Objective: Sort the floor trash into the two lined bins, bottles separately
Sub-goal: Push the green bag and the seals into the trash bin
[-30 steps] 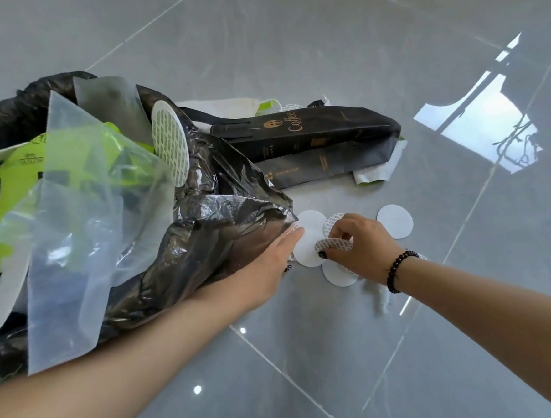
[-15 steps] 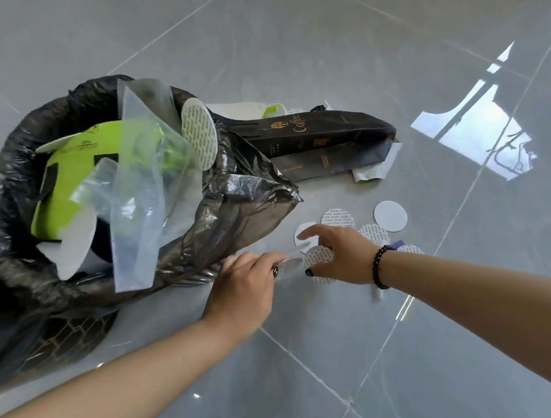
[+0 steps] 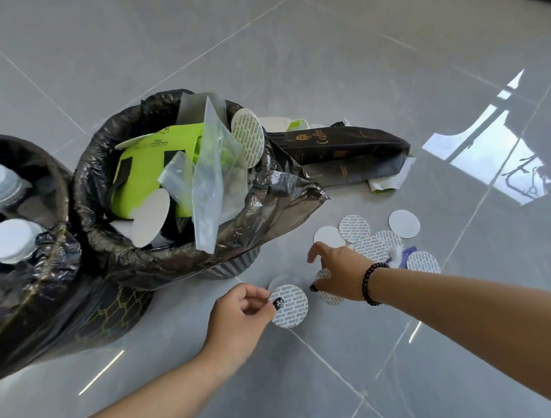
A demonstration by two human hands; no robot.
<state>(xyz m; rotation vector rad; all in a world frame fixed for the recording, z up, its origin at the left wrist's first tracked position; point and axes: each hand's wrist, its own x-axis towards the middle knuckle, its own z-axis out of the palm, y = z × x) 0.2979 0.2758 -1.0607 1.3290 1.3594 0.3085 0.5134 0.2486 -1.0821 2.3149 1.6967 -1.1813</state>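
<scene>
The step in hand appears to be gathering the loose round seals from the floor (image 3: 387, 54) for the general bin. To do it well, lift each seal by its rim rather than pressing it flat, since the thin discs will likely cling to the smooth tile; stack several in one hand before carrying them over, and keep them clear of the bottle bin.

The general bin (image 3: 113, 233), lined in black and holding green card, clear plastic and seals, stands just left of the hands. The bottle bin (image 3: 37, 179), at the far left, shows two white-capped bottles (image 3: 9, 242). A black coffee bag (image 3: 345, 151) lies on the floor behind the general bin.

A cluster of seals (image 3: 371, 244) lies on the floor beside the right hand, some overlapping.

The right hand (image 3: 340, 272) reaches forward, palm down, fingers spread and apart, holding nothing; its thumb tip rests near a seal partly hidden beneath it.

The left hand (image 3: 239, 312) is raised near the general bin, thumb and forefinger clamped on the edge of one printed seal (image 3: 290, 305).
</scene>
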